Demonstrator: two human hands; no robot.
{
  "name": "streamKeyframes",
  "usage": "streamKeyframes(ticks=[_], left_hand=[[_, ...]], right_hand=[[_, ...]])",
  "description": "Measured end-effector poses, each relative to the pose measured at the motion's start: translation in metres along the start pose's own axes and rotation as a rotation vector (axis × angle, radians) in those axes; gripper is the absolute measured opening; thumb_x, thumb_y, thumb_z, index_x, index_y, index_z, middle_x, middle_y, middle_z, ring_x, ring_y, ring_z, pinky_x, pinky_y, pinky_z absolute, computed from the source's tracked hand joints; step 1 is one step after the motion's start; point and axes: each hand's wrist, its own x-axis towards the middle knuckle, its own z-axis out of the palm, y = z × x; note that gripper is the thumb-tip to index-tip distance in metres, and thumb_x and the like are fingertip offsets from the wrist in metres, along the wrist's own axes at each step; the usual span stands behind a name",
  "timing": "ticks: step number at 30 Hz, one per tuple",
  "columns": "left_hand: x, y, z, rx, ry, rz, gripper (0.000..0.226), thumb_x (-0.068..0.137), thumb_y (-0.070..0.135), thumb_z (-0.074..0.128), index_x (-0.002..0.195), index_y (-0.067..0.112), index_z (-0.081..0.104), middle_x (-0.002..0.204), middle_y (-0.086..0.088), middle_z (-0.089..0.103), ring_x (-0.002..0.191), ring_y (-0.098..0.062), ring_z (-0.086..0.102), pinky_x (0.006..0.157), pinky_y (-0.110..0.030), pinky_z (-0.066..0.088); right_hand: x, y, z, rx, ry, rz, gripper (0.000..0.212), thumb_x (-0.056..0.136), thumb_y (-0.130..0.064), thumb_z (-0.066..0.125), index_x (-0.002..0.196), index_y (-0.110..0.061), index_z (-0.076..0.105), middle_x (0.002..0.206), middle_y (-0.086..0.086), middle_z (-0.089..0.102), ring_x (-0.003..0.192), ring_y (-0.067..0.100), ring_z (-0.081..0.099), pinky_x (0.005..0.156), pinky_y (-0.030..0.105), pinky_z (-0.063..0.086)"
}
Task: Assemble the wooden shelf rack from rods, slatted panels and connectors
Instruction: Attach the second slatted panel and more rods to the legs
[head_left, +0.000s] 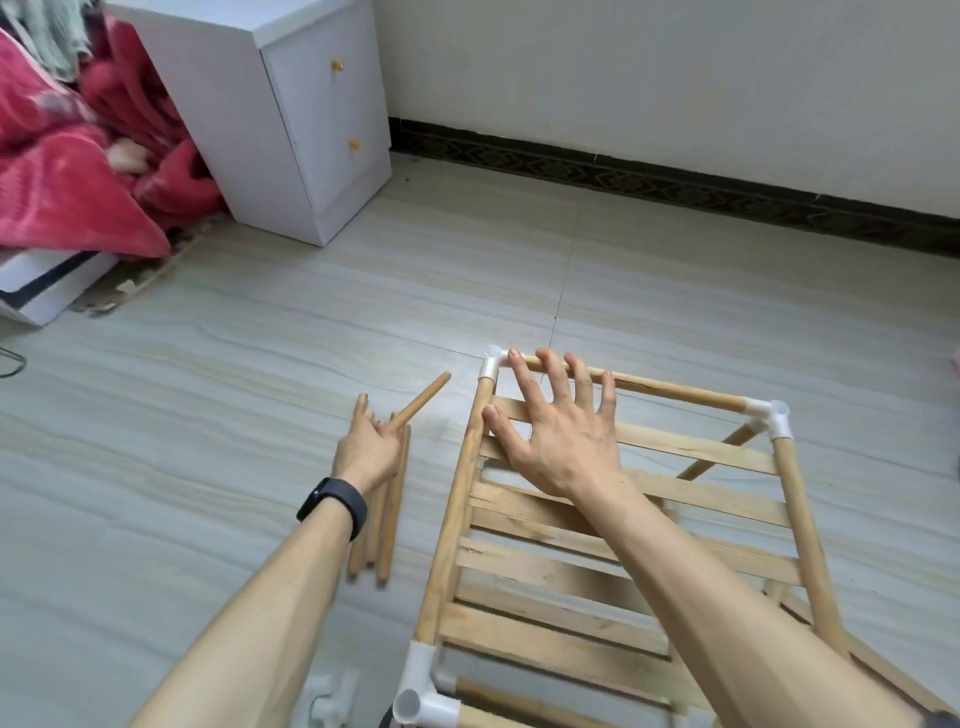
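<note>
Looking down at the lower right of the frame, you have the part-built rack (457, 519) standing on the tiled floor (208, 364). Its top slatted panel (545, 571) is framed by wooden rods that meet in white connectors (491, 366) at the corners. Your right hand (558, 441) lies flat on that panel near its far end, fingers spread and straight. The fingertips (548, 358) reach over the far rod (675, 388) and the thumb rests against the left side rod; this hand grips nothing. Your left hand (369, 449), with a black wristband (332, 506) on the wrist, is at lower centre, just left of the rack. It sits over a small bundle of loose rods (387, 535) lying side by side on the floor. Its fingers curl round one rod (423, 400), whose free end angles up toward the rack's far left corner without touching it; blur hides how many fingers close on it. At the bottom edge, left of the rack's near corner, a white piece (330, 696) lies on the floor, too blurred to identify. A white cabinet (311, 130) with two drawers stands at upper left with a red blanket (62, 171) bunched beside it. A dark baseboard (675, 176) runs along the wall across the upper right.
</note>
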Motion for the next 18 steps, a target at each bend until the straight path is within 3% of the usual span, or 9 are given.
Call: streamKeyframes(ticks=[3, 5, 7, 9, 10, 12, 13, 16, 18], left_hand=[[-0.03, 0.038, -0.035, -0.151, 0.049, 0.141, 0.024, 0.103, 0.038, 0.045, 0.104, 0.015, 0.054, 0.085, 0.0, 0.069, 0.071, -0.026, 0.065, 0.067, -0.031, 0.052], [-0.057, 0.07, -0.056, -0.255, 0.048, 0.235, 0.024, 0.105, 0.034, 0.047, 0.102, 0.012, 0.056, 0.075, 0.004, 0.064, 0.055, -0.018, 0.054, 0.052, -0.025, 0.043], [-0.081, 0.095, -0.077, -0.341, 0.015, 0.324, 0.027, 0.103, 0.036, 0.052, 0.102, 0.01, 0.061, 0.069, 0.005, 0.062, 0.049, -0.015, 0.047, 0.05, -0.025, 0.039], [-0.105, 0.113, -0.098, -0.433, -0.049, 0.387, 0.028, 0.101, 0.036, 0.059, 0.102, 0.009, 0.065, 0.065, 0.004, 0.058, 0.048, -0.014, 0.042, 0.047, -0.024, 0.035], [-0.116, 0.119, -0.107, -0.482, -0.091, 0.411, 0.026, 0.099, 0.034, 0.062, 0.102, 0.008, 0.067, 0.064, 0.004, 0.055, 0.048, -0.013, 0.039, 0.046, -0.022, 0.033], [-0.14, 0.126, -0.121, -0.528, -0.174, 0.467, 0.025, 0.096, 0.03, 0.067, 0.103, 0.006, 0.07, 0.063, 0.004, 0.053, 0.049, -0.012, 0.038, 0.046, -0.021, 0.03], [-0.151, 0.128, -0.126, -0.521, -0.211, 0.492, 0.026, 0.095, 0.03, 0.069, 0.103, 0.006, 0.071, 0.063, 0.004, 0.054, 0.05, -0.011, 0.039, 0.047, -0.021, 0.03], [-0.174, 0.128, -0.13, -0.475, -0.289, 0.551, 0.027, 0.093, 0.034, 0.07, 0.102, 0.009, 0.073, 0.064, 0.005, 0.057, 0.054, -0.01, 0.043, 0.051, -0.022, 0.035], [-0.186, 0.133, -0.127, -0.378, -0.262, 0.613, 0.026, 0.092, 0.038, 0.07, 0.099, 0.014, 0.075, 0.065, 0.006, 0.059, 0.056, -0.007, 0.047, 0.054, -0.022, 0.037]], right_hand=[[-0.008, 0.006, -0.004, 0.012, -0.039, 0.003, 0.078, 0.09, -0.081, 0.004, 0.157, -0.046, -0.015, 0.169, -0.005, -0.015, 0.154, 0.027, -0.023, 0.12, 0.06, -0.016], [-0.011, 0.012, -0.009, 0.026, -0.116, -0.03, 0.081, 0.09, -0.081, 0.009, 0.157, -0.044, -0.018, 0.166, -0.003, -0.028, 0.149, 0.027, -0.035, 0.119, 0.062, -0.016], [-0.014, 0.014, -0.021, 0.134, -0.197, -0.026, 0.085, 0.09, -0.081, 0.02, 0.158, -0.042, -0.014, 0.165, -0.002, -0.031, 0.148, 0.024, -0.036, 0.12, 0.062, -0.013], [-0.022, 0.01, -0.04, 0.446, -0.171, 0.07, 0.09, 0.091, -0.078, 0.039, 0.161, -0.039, -0.003, 0.169, 0.002, -0.017, 0.156, 0.023, -0.015, 0.124, 0.058, 0.001], [-0.029, 0.007, -0.052, 0.661, -0.084, 0.138, 0.091, 0.091, -0.073, 0.048, 0.161, -0.036, 0.004, 0.171, 0.006, -0.001, 0.157, 0.025, 0.006, 0.125, 0.054, 0.014], [-0.048, 0.002, -0.074, 1.006, 0.17, 0.208, 0.088, 0.091, -0.06, 0.062, 0.16, -0.031, 0.017, 0.159, 0.011, 0.036, 0.132, 0.024, 0.053, 0.106, 0.041, 0.047], [-0.06, 0.002, -0.084, 1.05, 0.285, 0.207, 0.086, 0.091, -0.055, 0.066, 0.159, -0.028, 0.021, 0.145, 0.009, 0.05, 0.112, 0.017, 0.063, 0.091, 0.033, 0.054], [-0.093, 0.011, -0.095, 0.813, 0.476, 0.113, 0.08, 0.089, -0.051, 0.071, 0.153, -0.031, 0.027, 0.105, -0.003, 0.06, 0.082, 0.01, 0.061, 0.067, 0.028, 0.052], [-0.111, 0.019, -0.094, 0.632, 0.571, 0.106, 0.062, 0.087, -0.048, 0.074, 0.133, -0.027, 0.037, 0.092, -0.004, 0.055, 0.071, 0.014, 0.057, 0.055, 0.026, 0.045]])
